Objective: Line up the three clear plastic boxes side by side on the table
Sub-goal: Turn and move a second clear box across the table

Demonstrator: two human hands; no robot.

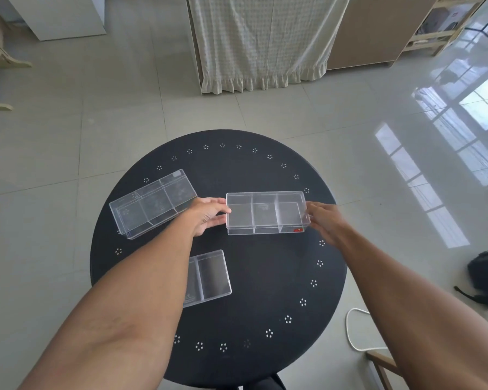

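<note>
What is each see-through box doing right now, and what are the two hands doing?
Right box: flat on the table, square to the viewer, held at both short ends, red sticker on its near corner.
Left box: lying at a slant, nobody touching it.
Near box: partly hidden under the left forearm, untouched.
Left hand: fingers on the right box's left end.
Right hand: fingers on its right end.
Table: round, black.
</note>
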